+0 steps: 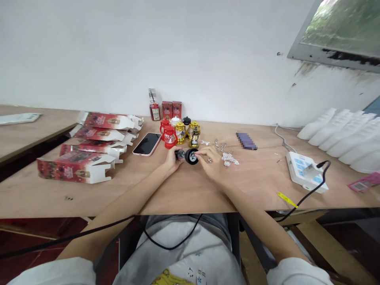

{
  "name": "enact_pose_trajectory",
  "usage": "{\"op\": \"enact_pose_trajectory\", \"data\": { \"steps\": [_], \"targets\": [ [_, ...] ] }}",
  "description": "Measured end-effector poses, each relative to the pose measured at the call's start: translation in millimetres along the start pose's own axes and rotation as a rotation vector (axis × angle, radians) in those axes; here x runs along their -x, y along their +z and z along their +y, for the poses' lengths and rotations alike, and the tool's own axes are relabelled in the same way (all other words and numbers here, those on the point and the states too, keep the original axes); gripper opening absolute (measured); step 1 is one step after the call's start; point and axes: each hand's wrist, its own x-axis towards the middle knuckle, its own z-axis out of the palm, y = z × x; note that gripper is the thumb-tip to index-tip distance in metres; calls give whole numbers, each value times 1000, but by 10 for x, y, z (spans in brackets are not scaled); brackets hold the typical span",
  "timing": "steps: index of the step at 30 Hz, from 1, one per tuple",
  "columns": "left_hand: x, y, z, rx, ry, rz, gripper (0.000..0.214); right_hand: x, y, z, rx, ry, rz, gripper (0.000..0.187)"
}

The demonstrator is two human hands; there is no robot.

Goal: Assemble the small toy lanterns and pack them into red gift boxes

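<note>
A small black toy lantern (191,157) lies on its side in my left hand (171,159), whose fingers are wrapped round its top end. Its open round base is turned toward me and to the right. The thumb and forefinger of my right hand (213,162) are pinched together at that base; whatever is between them is too small to make out. Just behind my hands stand several finished-looking lanterns: red ones (170,137), gold ones (180,133), a bronze one (194,137), a white one and a black one. Small white plastic pieces (230,158) lie right of my right hand.
Flattened red gift boxes (74,166) overlap on the left, beside a phone (147,144). Two upright red boxes (171,109) and a bottle (154,111) stand by the wall. At right are a dark phone (246,141), a power strip (305,172) with cable, and white stacked shapes (344,132).
</note>
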Motion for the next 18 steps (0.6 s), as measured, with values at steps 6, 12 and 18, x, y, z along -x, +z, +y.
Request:
{"op": "enact_pose_trajectory", "data": {
  "steps": [6, 12, 18],
  "targets": [
    [12, 9, 7, -29, 13, 6, 6, 18, 10, -2, -3, -15, 10, 7],
    [-8, -7, 10, -27, 23, -13, 4, 40, 17, -7, -1, -15, -43, 12],
    [-25, -17, 1, -81, -3, -37, 6, 75, 54, 26, 15, 4, -24, 14]
  ]
}}
